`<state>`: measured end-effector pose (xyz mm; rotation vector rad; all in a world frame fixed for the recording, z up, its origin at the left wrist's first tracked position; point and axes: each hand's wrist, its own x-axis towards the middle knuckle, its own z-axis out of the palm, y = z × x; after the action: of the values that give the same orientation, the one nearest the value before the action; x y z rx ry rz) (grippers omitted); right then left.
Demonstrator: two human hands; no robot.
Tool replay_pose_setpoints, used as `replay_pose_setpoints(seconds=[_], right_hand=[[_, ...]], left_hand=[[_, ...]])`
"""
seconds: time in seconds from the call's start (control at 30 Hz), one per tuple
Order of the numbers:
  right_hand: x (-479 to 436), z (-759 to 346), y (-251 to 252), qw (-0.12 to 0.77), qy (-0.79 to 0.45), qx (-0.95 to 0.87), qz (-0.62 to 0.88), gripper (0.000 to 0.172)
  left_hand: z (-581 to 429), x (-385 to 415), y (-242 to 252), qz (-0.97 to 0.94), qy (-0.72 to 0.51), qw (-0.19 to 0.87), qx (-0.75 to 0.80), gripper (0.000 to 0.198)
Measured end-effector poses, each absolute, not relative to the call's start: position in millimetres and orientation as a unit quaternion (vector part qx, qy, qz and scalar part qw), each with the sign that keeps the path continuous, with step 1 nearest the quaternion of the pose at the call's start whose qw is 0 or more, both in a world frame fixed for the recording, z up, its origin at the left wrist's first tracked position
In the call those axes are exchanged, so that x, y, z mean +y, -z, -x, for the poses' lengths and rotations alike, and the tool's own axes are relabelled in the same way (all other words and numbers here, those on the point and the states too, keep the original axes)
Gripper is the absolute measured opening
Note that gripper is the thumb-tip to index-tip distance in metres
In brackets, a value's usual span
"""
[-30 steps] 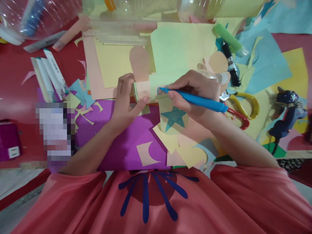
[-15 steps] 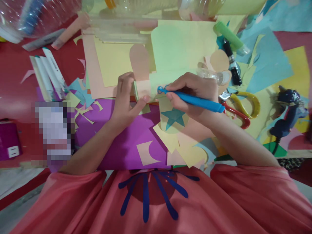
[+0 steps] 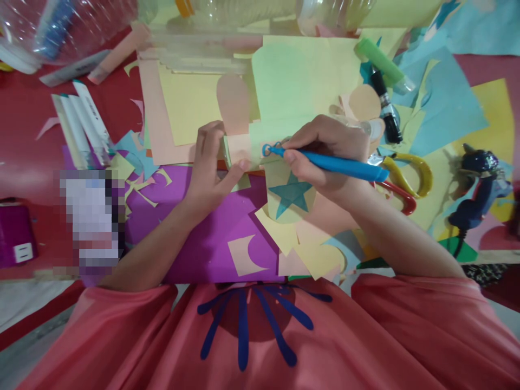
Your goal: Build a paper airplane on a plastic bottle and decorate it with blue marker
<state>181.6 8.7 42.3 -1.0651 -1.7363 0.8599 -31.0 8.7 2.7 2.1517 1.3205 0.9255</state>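
My left hand [image 3: 213, 162] grips the left edge of a pale folded paper piece [image 3: 239, 147], thumb on top and fingers curled at its far left side. A pink paper tab with a rounded top [image 3: 233, 103] extends beyond it. My right hand [image 3: 325, 149] is closed around a blue marker [image 3: 343, 165], whose tip points left at the paper. Small blue looped lines [image 3: 266, 150] show on the paper by the tip. A teal star [image 3: 291, 196] lies on a pale rounded paper just below. The exact spot where the tip touches is hard to make out.
Red-and-yellow scissors [image 3: 418, 173] lie beside my right wrist. A black pen [image 3: 385, 105] and a green marker [image 3: 384, 62] rest beyond. White markers [image 3: 87, 119] lie at left. Purple sheet [image 3: 203, 238], paper scraps and a glue gun-like dark tool [image 3: 479, 184] surround my arms.
My right hand and the marker have shifted slightly to the right, with the marker's back end a little higher. My left hand has stayed on the paper.
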Motion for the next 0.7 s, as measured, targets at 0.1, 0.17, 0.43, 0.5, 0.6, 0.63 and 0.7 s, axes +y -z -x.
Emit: replay_pose_setpoints(seconds=[0.1, 0.17, 0.43, 0.5, 0.6, 0.63, 0.7], right_hand=[[8.3, -180.7, -41.6, 0.445, -0.353, -0.685, 0.456, 0.013], [7.8, -180.3, -41.7, 0.438, -0.351, -0.687, 0.462, 0.012], [7.5, -181.9, -38.3, 0.435, -0.316, -0.724, 0.433, 0.005], [7.9, -182.9, -38.0, 0.427, -0.32, -0.732, 0.423, 0.005], [8.5, -183.7, -37.9, 0.421, -0.316, -0.736, 0.424, 0.007], [8.6, -183.6, -37.9, 0.422, -0.316, -0.732, 0.431, 0.007], [8.7, -182.8, -38.0, 0.434, -0.315, -0.718, 0.443, 0.008]], left_hand=[[30.9, 8.8, -2.3, -0.778, -0.34, 0.227, 0.476, 0.039], [31.5, 9.0, -1.2, -0.777, -0.344, 0.229, 0.474, 0.04], [32.1, 9.3, 0.9, -0.78, -0.347, 0.221, 0.473, 0.04], [31.5, 8.7, -0.2, -0.777, -0.35, 0.215, 0.477, 0.038], [31.6, 8.6, -0.9, -0.778, -0.342, 0.216, 0.481, 0.039], [31.8, 8.8, -0.8, -0.78, -0.337, 0.22, 0.479, 0.041], [32.2, 9.2, -0.1, -0.78, -0.334, 0.229, 0.477, 0.043]])
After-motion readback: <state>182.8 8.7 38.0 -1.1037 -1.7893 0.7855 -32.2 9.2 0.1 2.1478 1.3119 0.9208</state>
